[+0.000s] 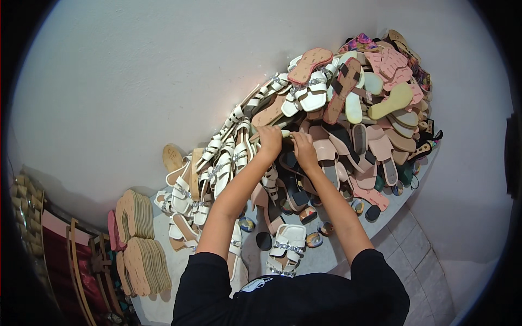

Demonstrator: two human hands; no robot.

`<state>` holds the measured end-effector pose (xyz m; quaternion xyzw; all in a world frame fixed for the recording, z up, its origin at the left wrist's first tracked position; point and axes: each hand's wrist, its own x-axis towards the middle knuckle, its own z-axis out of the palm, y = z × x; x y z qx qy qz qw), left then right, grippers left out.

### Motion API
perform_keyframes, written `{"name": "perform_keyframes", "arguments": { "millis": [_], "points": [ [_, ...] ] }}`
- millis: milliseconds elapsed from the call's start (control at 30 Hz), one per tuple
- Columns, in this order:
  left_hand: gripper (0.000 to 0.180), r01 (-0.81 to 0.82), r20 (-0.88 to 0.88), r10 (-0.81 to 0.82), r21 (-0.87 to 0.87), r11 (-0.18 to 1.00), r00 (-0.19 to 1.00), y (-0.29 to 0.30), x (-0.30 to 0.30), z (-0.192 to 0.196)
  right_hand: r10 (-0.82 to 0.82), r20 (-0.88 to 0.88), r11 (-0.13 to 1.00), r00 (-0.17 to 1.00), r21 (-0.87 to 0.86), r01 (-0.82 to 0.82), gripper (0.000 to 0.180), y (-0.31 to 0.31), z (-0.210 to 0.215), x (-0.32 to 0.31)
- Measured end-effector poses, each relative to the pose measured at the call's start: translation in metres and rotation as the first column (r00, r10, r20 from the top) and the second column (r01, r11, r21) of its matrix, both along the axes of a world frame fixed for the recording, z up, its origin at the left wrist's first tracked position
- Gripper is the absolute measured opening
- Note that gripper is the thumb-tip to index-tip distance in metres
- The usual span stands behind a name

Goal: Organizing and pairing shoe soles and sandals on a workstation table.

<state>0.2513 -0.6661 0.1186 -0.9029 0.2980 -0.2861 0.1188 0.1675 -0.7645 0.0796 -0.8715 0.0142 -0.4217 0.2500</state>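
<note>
Both my arms stretch forward over a big heap of sandals and shoe parts. My left hand (269,141) is closed, and a narrow pale cream piece (285,133) shows at its fingers; its kind is too hidden to tell. Close beside it, my right hand (303,150) has its fingers curled together at the other end of that piece. White strap sandals with shiny stones (220,168) lie left of my hands. Pink-beige slide sandals (383,152) lie to the right. Another white sandal (288,244) rests on the table close to me.
Stacks of tan insoles (148,266) stand on the table's left. At the back right the heap holds loose pink insoles (392,65) and a yellowish sole (391,102). Dark oval pieces (263,241) lie near me. Walls border the table; tiled floor (413,244) shows at right.
</note>
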Motion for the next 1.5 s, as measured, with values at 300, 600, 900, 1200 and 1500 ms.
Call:
{"name": "perform_keyframes", "arguments": {
  "millis": [300,600,900,1200,1500],
  "points": [
    [0.015,-0.077,-0.242,0.118,0.172,0.982,0.963,-0.007,-0.045,0.085,0.013,0.151,0.997,0.988,0.075,-0.025,0.024,0.006,0.033,-0.022],
    [0.032,0.041,-0.019,-0.041,-0.005,0.999,0.999,0.060,-0.136,0.046,0.173,0.285,0.983,0.943,0.008,-0.183,0.033,0.043,0.014,-0.123],
    [0.055,0.499,0.028,-0.499,-0.012,0.866,0.866,0.097,-0.153,0.028,0.111,0.265,0.974,0.958,0.160,-0.157,0.030,0.087,-0.022,-0.182],
    [0.070,0.406,0.005,-0.430,-0.337,0.849,0.903,0.117,-0.194,0.027,0.037,0.118,0.849,0.992,0.520,-0.094,0.023,0.112,-0.038,-0.230],
    [0.052,-0.124,-0.448,-0.417,-0.784,0.608,0.791,0.179,-0.258,-0.069,0.197,0.299,0.299,0.934,0.889,-0.348,0.025,0.163,-0.061,-0.288]
  ]
}}
